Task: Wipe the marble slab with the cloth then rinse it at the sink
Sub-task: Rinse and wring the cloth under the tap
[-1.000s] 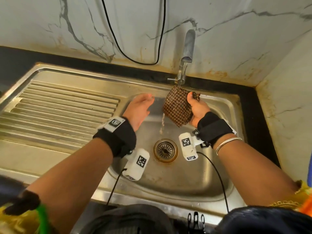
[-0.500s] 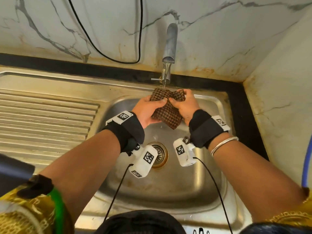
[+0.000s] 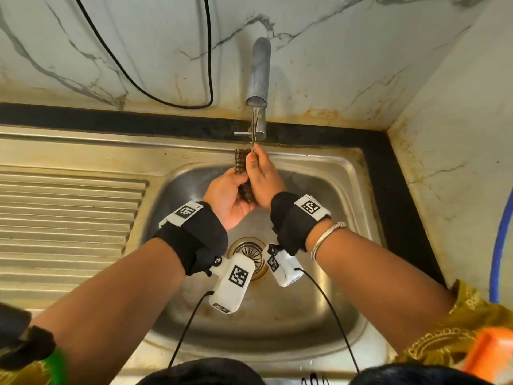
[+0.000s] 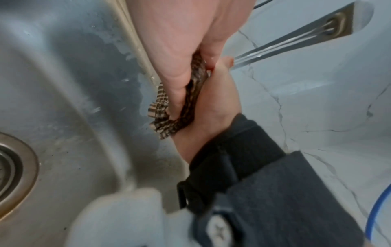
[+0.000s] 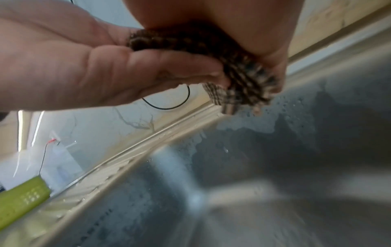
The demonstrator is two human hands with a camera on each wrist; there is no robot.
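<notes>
Both hands now sandwich the cloth, folded narrow where half a second ago it was spread: left hand and right hand grip it under the tap, above the sink. Palms hide most of it; fingertips cannot be made out.

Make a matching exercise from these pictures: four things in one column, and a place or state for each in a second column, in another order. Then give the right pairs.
Things
1. cloth
2. tap
3. drain
4. black cable

Places or states
A. hangs on the marble wall, left of the tap
B. pressed between the left hand and the right hand
C. running, with water falling on the hands
D. in the sink floor, below the wrists

Pairs: 1-B, 2-C, 3-D, 4-A
</notes>
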